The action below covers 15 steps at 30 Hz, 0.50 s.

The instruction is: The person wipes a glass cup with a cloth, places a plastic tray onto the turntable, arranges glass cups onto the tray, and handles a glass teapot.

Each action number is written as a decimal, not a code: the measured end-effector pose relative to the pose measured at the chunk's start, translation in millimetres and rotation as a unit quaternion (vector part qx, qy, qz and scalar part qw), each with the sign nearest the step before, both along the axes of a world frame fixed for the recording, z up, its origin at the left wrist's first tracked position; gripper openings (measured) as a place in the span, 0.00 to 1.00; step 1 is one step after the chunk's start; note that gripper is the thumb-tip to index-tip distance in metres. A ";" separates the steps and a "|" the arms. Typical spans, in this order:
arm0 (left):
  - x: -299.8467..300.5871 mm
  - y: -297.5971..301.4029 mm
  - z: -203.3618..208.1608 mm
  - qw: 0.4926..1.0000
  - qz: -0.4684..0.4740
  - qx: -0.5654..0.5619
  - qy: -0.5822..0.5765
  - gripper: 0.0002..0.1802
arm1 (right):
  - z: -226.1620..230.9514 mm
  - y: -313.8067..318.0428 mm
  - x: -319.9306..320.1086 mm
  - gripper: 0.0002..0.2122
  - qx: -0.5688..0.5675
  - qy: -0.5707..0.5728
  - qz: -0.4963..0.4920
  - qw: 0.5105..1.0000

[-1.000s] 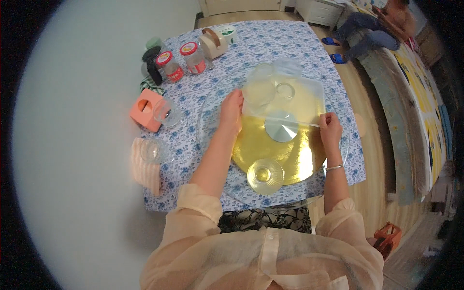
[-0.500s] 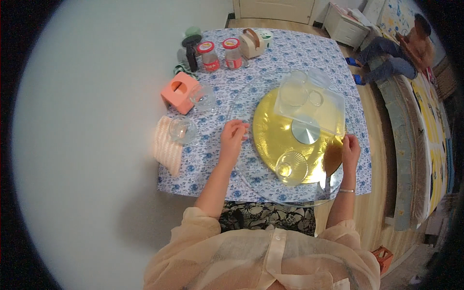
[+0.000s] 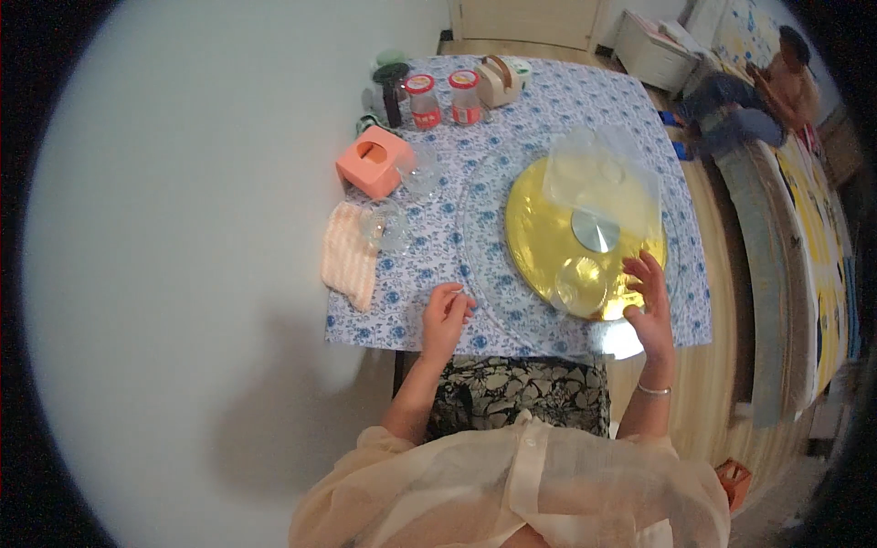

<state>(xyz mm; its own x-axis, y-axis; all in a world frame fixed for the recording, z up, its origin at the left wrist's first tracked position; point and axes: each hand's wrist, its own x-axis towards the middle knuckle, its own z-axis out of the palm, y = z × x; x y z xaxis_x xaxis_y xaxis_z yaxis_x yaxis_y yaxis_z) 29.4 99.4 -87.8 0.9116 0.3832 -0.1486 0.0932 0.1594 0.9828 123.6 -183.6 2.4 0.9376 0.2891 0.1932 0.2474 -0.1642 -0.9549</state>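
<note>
My right hand [image 3: 650, 301], fingers spread and thumb apart, is at the near right of a round glass turntable [image 3: 484, 274] and holds nothing. Just left of it, a clear glass bowl [image 3: 581, 285] rests on the turntable above its gold disc [image 3: 534, 242]. A clear plastic tray [image 3: 630, 205] lies farther back, overlapping the gold disc; round clear shapes in it are blurred. My left hand [image 3: 446, 320] hovers by the turntable's left near side, with its fingers loosely bent and nothing in them. A silver hub [image 3: 595, 230] shows at the disc's middle.
Two clear glass bowls [image 3: 384, 226] stand at the left, by a peach knitted cloth [image 3: 350, 256] and an orange-pink tissue box [image 3: 375, 163]. Behind are two red-lidded jars [image 3: 424, 102] and a beige box [image 3: 499, 84] with a brown handle. A person [image 3: 790, 87] sits on a bed at right.
Both hands have drawn back toward me; my right fingers have spread. The tabletop has shifted right and up in the view. The tray and the bowl remain on the turntable.
</note>
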 end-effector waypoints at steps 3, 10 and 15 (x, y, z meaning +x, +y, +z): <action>1.7 -10.8 6.9 0.998 -0.031 0.055 -0.024 0.10 | 5.2 9.7 -5.6 0.51 -0.032 0.013 0.045 0.998; 18.7 -50.2 12.5 0.970 -0.099 0.205 -0.081 0.13 | -16.0 27.4 -14.3 0.48 -0.069 0.036 0.076 0.994; 26.5 -69.8 30.2 0.928 -0.131 0.331 -0.109 0.20 | -25.0 39.9 -20.4 0.45 -0.044 0.035 0.051 0.997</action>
<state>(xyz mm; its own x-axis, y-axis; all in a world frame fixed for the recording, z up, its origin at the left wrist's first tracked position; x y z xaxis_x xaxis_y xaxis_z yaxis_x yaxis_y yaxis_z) 56.0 29.6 -57.6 0.9675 0.0849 0.2382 -0.1683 -0.4868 0.8572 103.2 -143.7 -22.6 0.9124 0.3974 0.0980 0.2009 -0.2263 -0.9531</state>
